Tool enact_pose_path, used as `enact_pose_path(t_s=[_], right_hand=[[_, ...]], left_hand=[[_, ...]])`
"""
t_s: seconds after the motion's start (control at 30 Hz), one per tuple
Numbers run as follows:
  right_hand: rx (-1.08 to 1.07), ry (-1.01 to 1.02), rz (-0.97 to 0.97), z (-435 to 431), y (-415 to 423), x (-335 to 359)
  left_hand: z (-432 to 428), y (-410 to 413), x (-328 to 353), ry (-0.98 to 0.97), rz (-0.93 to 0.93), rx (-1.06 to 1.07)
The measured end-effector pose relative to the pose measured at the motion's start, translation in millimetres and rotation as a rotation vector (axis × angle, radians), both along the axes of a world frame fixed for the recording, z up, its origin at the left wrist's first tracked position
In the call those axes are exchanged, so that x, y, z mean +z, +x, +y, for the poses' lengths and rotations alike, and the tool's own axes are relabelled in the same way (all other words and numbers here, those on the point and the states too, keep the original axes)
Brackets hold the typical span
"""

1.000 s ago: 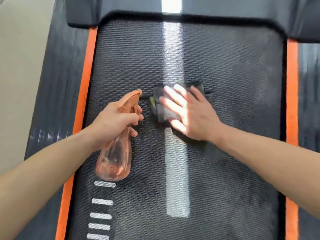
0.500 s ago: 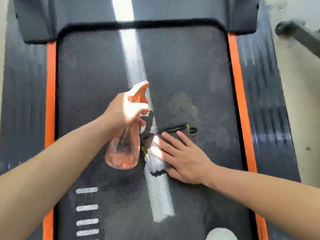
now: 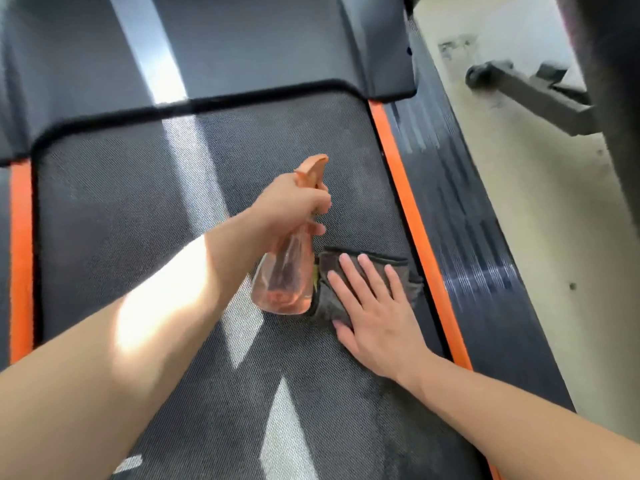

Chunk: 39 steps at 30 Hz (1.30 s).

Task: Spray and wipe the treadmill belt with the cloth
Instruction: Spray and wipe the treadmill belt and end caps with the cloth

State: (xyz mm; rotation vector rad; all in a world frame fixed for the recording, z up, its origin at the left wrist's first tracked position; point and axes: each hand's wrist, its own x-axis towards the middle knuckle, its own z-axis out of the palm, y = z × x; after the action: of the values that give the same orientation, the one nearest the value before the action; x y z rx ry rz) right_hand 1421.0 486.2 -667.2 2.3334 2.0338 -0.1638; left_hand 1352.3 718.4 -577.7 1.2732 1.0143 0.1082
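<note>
Step in hand, by judgement: wiping right part of treadmill belt (image 3: 138,220), spray ready.
Right hand (image 3: 374,313): flat on cloth (image 3: 403,271), fingers straight, slightly spread, pressing it to belt.
Cloth: centre right of frame, just beside orange side strip (image 3: 408,216).
Left hand (image 3: 294,202): curled round neck of spray bottle (image 3: 284,278), centre of frame.
Bottle long axis near upright in frame, base low, nozzle toward upper right.
Advice: even palm pressure, overlapping strokes, aim spray ahead of cloth, clear of hand.

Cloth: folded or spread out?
Folded: the cloth is a compact pad under the right hand pressing it onto the belt, with layered edges at its left.
</note>
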Motion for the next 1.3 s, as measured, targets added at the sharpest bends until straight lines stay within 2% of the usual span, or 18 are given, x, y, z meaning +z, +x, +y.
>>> enact_pose_path(t_s=[0.23, 0.47, 0.63, 0.8, 0.93, 1.13, 1.3], right_hand=[[0.031, -0.002, -0.026, 2, 4, -3], [0.049, 0.025, -0.02, 1, 5, -5], [0.059, 0.033, -0.024, 2, 6, -7], [0.062, 0.029, -0.024, 1, 7, -9], [0.055, 0.02, -0.007, 1, 7, -10], [-0.046, 0.073, 0.066, 35, 14, -4], [-0.37, 0.12, 0.083, 164, 55, -1]], left_hand=[[16, 20, -3, 0.128, 0.178, 0.103], [35, 24, 0, 0.04, 0.148, 0.127], [48, 35, 2, 0.055, 0.186, 0.186], [53, 33, 6, 0.017, 0.125, 0.178], [54, 33, 8, 0.07, 0.175, 0.187], [57, 7, 7, 0.09, 0.156, 0.25], [68, -27, 10, 0.056, 0.112, 0.299]])
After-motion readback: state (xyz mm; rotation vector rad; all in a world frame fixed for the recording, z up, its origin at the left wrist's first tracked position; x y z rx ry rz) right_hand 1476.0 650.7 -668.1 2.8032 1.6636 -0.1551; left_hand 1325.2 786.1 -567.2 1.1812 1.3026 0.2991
